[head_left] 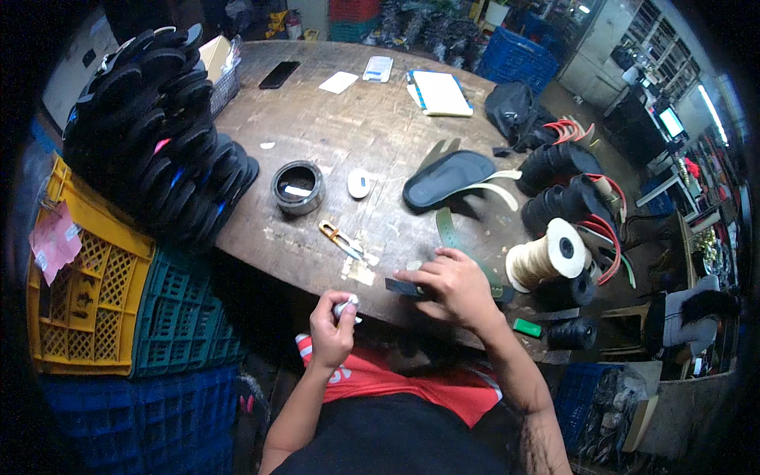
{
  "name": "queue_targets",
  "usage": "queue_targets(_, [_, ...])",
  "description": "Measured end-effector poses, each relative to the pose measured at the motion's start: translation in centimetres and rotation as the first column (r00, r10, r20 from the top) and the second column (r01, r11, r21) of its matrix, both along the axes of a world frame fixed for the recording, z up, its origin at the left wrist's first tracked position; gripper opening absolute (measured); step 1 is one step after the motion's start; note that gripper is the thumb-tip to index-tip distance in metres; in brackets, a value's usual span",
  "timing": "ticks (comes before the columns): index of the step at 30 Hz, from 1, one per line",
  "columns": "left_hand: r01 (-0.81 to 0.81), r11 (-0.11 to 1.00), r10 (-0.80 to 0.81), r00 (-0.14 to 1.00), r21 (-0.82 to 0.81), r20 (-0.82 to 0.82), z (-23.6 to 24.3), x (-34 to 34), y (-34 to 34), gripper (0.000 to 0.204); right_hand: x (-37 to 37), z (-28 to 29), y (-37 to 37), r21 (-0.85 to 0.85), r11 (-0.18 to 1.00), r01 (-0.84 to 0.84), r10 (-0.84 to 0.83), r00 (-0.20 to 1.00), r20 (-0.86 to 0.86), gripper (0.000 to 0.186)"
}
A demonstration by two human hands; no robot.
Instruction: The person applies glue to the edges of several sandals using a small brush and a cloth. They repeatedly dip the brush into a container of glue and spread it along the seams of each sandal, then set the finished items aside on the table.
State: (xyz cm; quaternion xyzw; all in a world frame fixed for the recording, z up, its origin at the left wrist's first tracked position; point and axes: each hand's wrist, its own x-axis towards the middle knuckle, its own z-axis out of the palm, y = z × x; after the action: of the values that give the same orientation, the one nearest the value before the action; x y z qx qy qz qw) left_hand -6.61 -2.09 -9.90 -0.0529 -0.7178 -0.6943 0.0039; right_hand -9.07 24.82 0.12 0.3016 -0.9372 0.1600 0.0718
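Two hands are being used: left hand point(333, 317) fingers clamped on a small white piece point(346, 304), right hand point(448, 283) fingers pressing a dark strip point(402, 287) flat at the lower-centre surface point(348, 127); steadier pressing is being advised.

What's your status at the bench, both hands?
Left hand closed on a small white object, off the table edge. Right hand pressing a dark strip flat on the wooden table. Snips lie close by.

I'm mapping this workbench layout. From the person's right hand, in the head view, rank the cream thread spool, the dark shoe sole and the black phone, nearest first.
From the right hand:
1. Cream thread spool, just to its right on the table.
2. Dark shoe sole, ahead of it, mid-table.
3. Black phone, far side of the table, ahead and to the left.
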Motion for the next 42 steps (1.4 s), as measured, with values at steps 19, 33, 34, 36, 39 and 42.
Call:
queue_targets(19, [0.084,0.933,-0.108,0.993,0.351,0.049,1.1,-1.8,7.4,0.01,9.1,-10.9,6.1,-0.719,-0.675,0.166,0.266,0.964,-0.027,0.022])
queue_targets(33, [0.2,0.98,-0.197,0.97,0.001,-0.141,1.9,-9.4,7.7,0.013,13.7,-4.5,0.4,-0.305,0.842,0.446,-0.382,0.89,0.249,0.028])
queue_targets(34, [0.237,0.971,-0.234,0.964,0.011,-0.128,1.8,-10.4,8.3,0.013,14.0,-5.0,-1.9,-0.214,0.862,0.459,-0.423,0.885,0.196,0.031])
queue_targets(36, [0.275,0.961,-0.272,0.955,0.012,-0.118,1.6,-11.8,9.5,0.015,14.0,-6.2,-5.7,-0.322,0.793,0.517,-0.484,0.856,0.183,0.046])
queue_targets(39, [0.235,0.964,-0.259,0.935,-0.124,-0.241,1.6,-12.2,10.4,0.016,13.3,-7.7,-10.2,-0.393,0.657,0.644,-0.583,0.764,0.276,0.065])
queue_targets(42, [0.173,0.98,-0.194,0.939,-0.096,-0.283,2.1,-11.6,10.0,0.016,11.4,-7.9,-12.6,-0.311,0.68,0.664,-0.599,0.748,0.286,0.078])
